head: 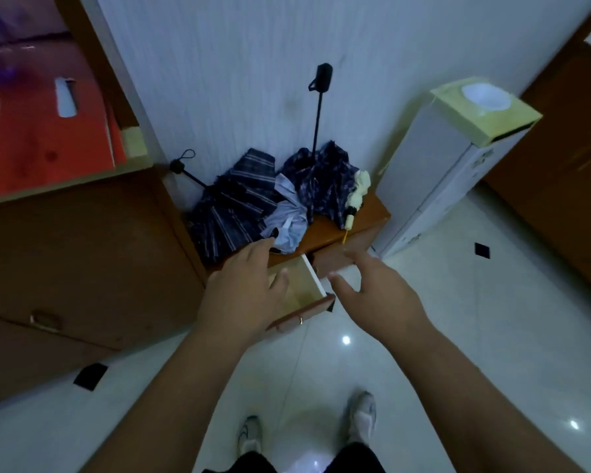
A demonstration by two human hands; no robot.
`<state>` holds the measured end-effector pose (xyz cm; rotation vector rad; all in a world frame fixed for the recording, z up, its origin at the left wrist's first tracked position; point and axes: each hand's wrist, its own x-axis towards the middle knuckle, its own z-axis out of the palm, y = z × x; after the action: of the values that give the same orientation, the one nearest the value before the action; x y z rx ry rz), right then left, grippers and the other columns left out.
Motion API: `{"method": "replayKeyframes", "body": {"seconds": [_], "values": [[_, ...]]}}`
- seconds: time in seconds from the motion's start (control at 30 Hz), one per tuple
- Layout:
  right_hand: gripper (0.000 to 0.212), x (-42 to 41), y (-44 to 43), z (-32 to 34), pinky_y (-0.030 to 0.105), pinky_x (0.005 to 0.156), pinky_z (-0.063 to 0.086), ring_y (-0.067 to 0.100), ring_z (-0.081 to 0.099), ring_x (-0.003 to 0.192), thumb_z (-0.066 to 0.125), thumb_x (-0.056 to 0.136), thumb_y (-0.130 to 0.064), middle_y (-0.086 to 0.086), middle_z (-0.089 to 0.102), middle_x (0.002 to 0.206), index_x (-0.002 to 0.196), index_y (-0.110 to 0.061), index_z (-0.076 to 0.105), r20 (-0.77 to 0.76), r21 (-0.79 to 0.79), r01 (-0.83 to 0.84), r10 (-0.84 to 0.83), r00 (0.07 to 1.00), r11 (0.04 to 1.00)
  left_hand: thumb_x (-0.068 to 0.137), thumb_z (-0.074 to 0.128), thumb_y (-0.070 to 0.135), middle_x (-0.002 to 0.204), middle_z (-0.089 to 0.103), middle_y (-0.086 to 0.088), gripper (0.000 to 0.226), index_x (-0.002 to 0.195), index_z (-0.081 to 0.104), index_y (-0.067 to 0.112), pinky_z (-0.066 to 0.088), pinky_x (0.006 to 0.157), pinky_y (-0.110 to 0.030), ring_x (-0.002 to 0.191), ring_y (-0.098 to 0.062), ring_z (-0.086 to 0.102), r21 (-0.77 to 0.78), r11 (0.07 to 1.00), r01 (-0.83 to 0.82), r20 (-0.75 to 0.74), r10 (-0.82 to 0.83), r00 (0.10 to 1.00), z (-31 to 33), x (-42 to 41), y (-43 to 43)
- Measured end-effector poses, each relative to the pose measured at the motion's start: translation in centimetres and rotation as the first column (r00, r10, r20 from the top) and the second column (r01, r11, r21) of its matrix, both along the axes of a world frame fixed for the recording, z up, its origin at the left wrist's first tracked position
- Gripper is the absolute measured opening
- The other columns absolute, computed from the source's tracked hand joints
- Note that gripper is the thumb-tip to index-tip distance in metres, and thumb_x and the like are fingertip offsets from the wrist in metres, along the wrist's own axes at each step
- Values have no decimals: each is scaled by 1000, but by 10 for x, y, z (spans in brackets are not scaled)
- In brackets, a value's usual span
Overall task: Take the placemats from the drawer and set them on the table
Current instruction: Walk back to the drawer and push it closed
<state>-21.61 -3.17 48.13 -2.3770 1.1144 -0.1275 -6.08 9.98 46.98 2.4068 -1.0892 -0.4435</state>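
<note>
A small wooden drawer [316, 283] stands pulled out of a low brown cabinet [362, 216], its pale inside partly showing. My left hand [243, 295] hovers over the drawer's left half, fingers spread, and hides much of the inside. To the right of the drawer, above the closed neighbouring drawer front, my right hand [372, 285] is open with fingers apart. Neither hand holds anything. No placemat can be made out in the visible part of the drawer.
Folded umbrellas [249, 203] lie heaped on the low cabinet against the white wall. A tall white appliance [434, 172] stands to its right. A large brown cupboard [82, 254] flanks the left. Glossy white floor tiles [458, 336] lie underfoot, with my shoes [362, 418] below.
</note>
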Motion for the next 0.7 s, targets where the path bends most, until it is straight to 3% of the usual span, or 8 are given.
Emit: {"method": "replayKeyframes", "body": {"seconds": [0.13,0.23,0.33,0.47,0.57,0.7], "values": [[29,48,-75,-47,29,59,36,13,56,84,54,95,-46,-9,53,89,116,-26,54,42,18,-132,131,990,991,97,46,46,154,37,5,58,150,30,27,39,105,-43,137,-17,38,-2,989,-150,32,150,988,-42,19,-55],[37,85,-124,-96,34,72,49,17,60,99,55,93,-47,-6,62,108,125,-29,52,76,18,-281,279,957,959,96,48,46,154,36,5,60,150,29,27,41,104,-46,137,-17,39,-21,959,-284,67,284,956,-87,28,-86],[49,113,-160,-155,41,81,53,19,58,108,49,89,-54,-4,59,120,130,-26,48,70,5,-406,404,912,914,96,49,45,155,35,2,62,151,28,26,42,105,-47,138,-18,38,-62,912,-406,32,408,912,-139,37,-106],[69,130,-186,-235,44,94,50,21,53,121,41,87,-66,0,52,137,140,-23,43,73,31,-444,441,894,895,93,41,52,160,26,4,68,153,22,26,42,105,-49,138,-18,37,-51,850,-525,25,526,850,-212,41,-120],[75,132,-192,-292,44,105,44,19,37,139,51,87,-63,-1,33,157,149,-24,34,21,39,-445,445,895,895,96,45,49,161,23,5,69,154,16,27,44,103,-48,139,-18,36,20,825,-565,42,564,825,-266,41,-123],[82,119,-183,-366,44,107,39,24,29,143,61,85,-59,1,26,159,151,-21,31,-109,59,-399,403,909,915,95,52,44,148,43,-2,65,150,28,20,47,96,-41,127,-22,47,111,803,-586,37,585,810,-340,28,-114]]}}
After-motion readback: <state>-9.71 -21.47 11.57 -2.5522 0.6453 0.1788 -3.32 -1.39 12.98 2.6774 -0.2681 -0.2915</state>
